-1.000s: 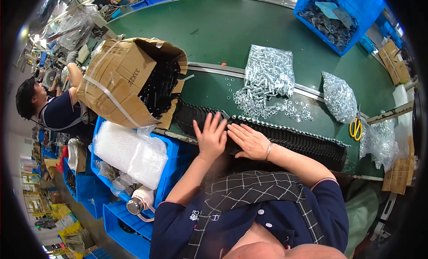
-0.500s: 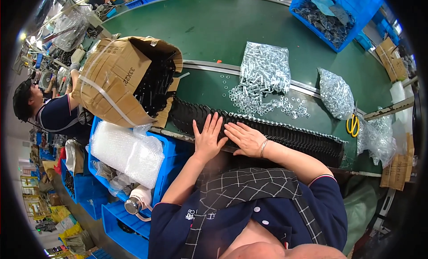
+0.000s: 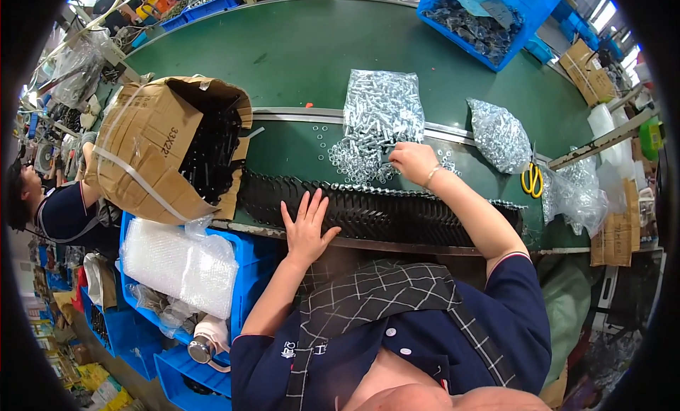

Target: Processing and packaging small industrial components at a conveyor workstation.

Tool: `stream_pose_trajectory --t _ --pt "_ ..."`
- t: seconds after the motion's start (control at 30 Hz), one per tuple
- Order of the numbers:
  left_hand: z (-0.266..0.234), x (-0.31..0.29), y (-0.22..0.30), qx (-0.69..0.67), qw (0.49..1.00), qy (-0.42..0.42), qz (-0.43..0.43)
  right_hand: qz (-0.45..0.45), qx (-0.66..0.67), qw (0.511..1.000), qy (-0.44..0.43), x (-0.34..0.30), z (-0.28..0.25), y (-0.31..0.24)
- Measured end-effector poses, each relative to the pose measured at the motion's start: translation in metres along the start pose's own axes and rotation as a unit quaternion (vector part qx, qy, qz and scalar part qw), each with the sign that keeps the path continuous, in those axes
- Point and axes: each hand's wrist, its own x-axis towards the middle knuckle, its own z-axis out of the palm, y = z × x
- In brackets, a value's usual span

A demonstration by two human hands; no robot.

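A long row of black flat parts [image 3: 397,218] stands packed side by side along the near table edge, with shiny metal nuts or washers lined along its far edge. My left hand [image 3: 307,232] lies with its fingers spread on the left part of this row. Beyond the row, my right hand [image 3: 414,162] is at the right side of a heap of loose metal rings [image 3: 361,164], fingers drawn together; what they hold, if anything, is hidden. Behind the heap lies a clear bag of silver bolts [image 3: 382,103], with some spilling from its near end.
A cardboard box [image 3: 152,138] of black parts lies tipped at the left. To the right are a bag of small metal pieces [image 3: 499,135] and yellow-handled scissors [image 3: 531,181]. Blue bins [image 3: 244,259] stand below the table; another blue bin [image 3: 528,21] sits at the far right. A co-worker [image 3: 60,206] is at left.
My right hand has left the black row and moved away from me to the metal heap, its fingers closing. My left hand stays on the row. The whole view has shifted slightly.
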Motion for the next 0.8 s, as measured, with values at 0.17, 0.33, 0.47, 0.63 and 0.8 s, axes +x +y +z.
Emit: stream_pose_trajectory --t 0.17,0.33,0.47,0.63,0.8 --pt "-0.002 -0.001 0.001 -0.023 0.999 0.012 0.028 0.009 -0.118 0.987 -0.112 0.025 0.023 0.006" --pt "0.0 -0.003 0.002 -0.031 0.999 0.016 0.023 0.034 -0.082 0.987 -0.134 0.03 0.02 0.018" --pt "0.001 -0.003 0.001 -0.03 0.999 0.022 0.026 0.071 0.055 0.992 -0.086 0.013 0.013 0.034" --pt "0.0 -0.002 0.001 -0.029 0.999 0.018 0.023 0.127 0.133 0.982 -0.045 0.005 0.016 0.036" --pt "0.001 -0.002 0.002 -0.03 0.999 0.023 0.024 0.098 0.163 0.981 -0.039 0.003 0.011 0.037"
